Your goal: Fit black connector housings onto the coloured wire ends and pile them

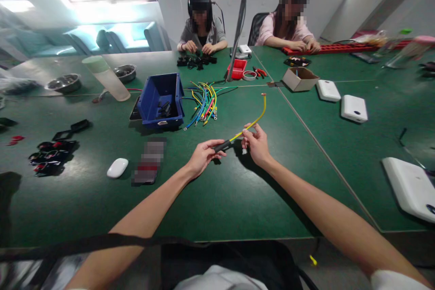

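Observation:
My left hand [203,156] is closed round a black cylindrical sleeve [222,146], which sits on one end of a yellow wire [261,117]. With thumb and fingers my right hand [257,145] pinches that wire a short way from the sleeve. Beyond this hand the wire curves up to a copper-coloured tip. A bundle of green, blue, yellow and red wires [205,103] lies farther off on the green table [217,204]. Left of the bundle stands a blue bin [163,121] with small black parts inside.
Two people sit across the table, hands on their own parts. A pole [239,22] rises near a red tray [237,69]. At left are a white oval case [117,168], a phone-like object [149,163] and black parts [52,156]. White boxes [354,108] and a cardboard box [300,80] stand right.

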`<state>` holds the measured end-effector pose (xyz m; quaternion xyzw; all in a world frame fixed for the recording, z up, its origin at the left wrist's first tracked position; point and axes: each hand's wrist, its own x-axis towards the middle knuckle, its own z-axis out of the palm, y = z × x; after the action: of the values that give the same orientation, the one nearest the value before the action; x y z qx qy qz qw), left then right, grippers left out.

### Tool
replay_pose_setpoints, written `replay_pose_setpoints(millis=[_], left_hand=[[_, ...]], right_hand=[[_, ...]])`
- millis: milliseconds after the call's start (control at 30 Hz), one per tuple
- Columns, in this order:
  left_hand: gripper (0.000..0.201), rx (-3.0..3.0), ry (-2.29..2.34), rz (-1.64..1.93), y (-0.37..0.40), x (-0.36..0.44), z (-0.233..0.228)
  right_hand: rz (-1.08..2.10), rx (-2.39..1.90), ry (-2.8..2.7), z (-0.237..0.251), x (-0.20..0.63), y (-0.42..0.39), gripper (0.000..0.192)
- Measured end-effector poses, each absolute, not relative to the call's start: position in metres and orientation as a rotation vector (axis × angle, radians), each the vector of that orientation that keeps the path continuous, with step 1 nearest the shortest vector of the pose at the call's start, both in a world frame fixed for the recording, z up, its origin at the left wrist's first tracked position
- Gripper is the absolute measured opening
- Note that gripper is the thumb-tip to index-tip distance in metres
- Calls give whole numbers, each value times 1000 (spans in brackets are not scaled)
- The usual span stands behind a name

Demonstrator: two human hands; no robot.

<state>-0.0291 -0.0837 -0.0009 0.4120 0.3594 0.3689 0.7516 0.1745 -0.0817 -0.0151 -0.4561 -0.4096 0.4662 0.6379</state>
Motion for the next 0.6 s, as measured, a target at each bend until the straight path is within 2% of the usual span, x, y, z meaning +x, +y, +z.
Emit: replay_pose_setpoints(millis=[333,600], left_hand=[[36,863,817,845,-83,-27,0],[42,874,789,831,-84,-29,-5]], right_hand=[[1058,-1046,-930,-14,175,-83,29],[1066,-1047,-947,-18,175,-83,30]])
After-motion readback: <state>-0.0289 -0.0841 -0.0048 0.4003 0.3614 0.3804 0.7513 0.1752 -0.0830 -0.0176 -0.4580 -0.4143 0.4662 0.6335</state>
